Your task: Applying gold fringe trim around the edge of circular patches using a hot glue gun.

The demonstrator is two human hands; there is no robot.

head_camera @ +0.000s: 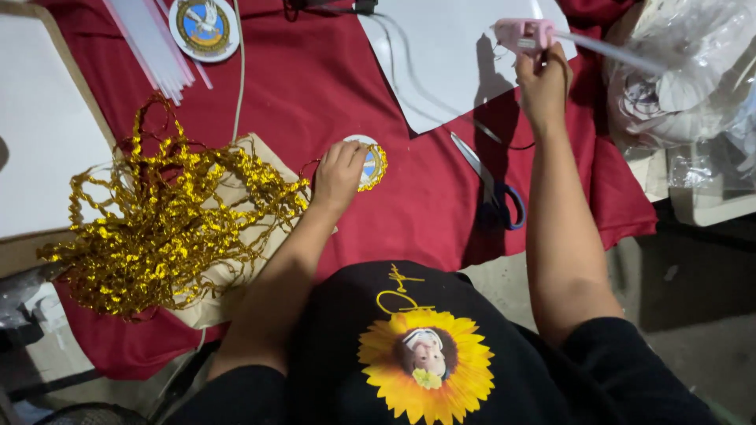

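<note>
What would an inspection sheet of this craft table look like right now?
Surface: red cloth over the table, white sheets on top.
Job's things: small round disc edged with gold trim; pink glue gun with a stick loaded.
Clutter: heap of gold metallic cord, scissors, bundle of glue sticks, second round badge, plastic bag of white pieces.
Grippers: left hand presses on the disc; right hand holds the glue gun raised.
Cables: thin cord runs over the cloth.
Surroundings: bare concrete floor at the right.
</note>
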